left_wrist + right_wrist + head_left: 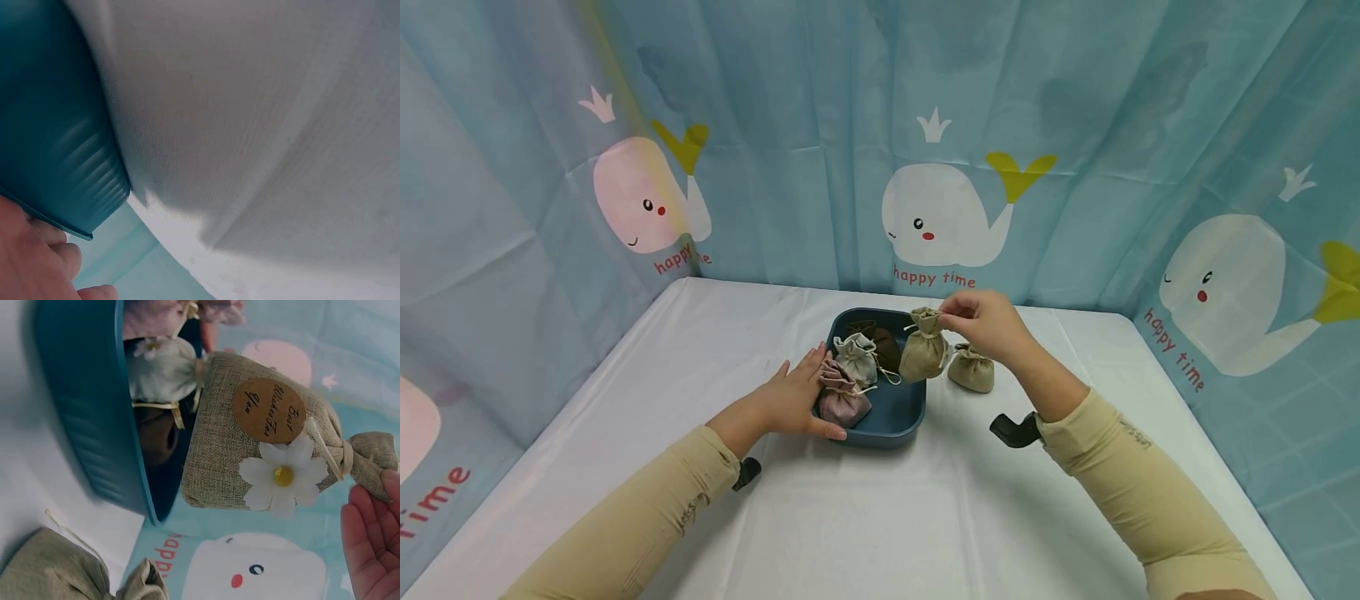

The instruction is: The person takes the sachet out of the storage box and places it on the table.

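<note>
My right hand (988,325) pinches the gathered neck of a tan drawstring pouch (923,354), which hangs over the right side of a blue basin (887,437). In the right wrist view this pouch (250,431) bears a white flower and a round brown label. My left hand (790,396) lies with spread fingers against the basin's left rim. Inside the basin are a pink pouch (844,407), a pale grey-green pouch (856,358) and a dark brown pouch (886,346). In the left wrist view, fingers (65,256) show at the basin's rim (50,222).
Another tan pouch (972,371) stands on the white tablecloth (880,517) just right of the basin. Behind the table hangs a blue curtain (820,208) printed with whales. Each wrist carries a black camera mount (1015,430).
</note>
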Motion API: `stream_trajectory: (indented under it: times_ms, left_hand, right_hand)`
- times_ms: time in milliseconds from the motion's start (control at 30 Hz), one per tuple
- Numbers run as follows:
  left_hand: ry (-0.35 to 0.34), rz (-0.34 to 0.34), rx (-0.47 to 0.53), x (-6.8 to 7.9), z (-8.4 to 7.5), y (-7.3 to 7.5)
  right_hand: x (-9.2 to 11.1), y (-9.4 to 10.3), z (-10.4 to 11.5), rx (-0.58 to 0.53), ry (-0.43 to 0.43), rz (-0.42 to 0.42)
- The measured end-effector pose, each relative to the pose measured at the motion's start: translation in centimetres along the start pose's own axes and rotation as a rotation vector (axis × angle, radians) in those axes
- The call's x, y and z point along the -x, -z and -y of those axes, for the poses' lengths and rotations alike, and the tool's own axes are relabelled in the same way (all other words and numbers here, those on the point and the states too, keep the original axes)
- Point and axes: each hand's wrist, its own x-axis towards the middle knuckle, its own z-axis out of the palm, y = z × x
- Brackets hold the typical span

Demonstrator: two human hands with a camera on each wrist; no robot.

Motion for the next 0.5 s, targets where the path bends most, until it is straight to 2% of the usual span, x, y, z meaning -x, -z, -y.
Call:
stream_trajectory:
  times_ms: [500]
  left_hand:
    - [0.0, -0.009, 0.018, 0.1, 0.0, 0.2]
  right_hand:
    - [0.8, 2.7, -1.2, 0.033, -0.033, -0.059]
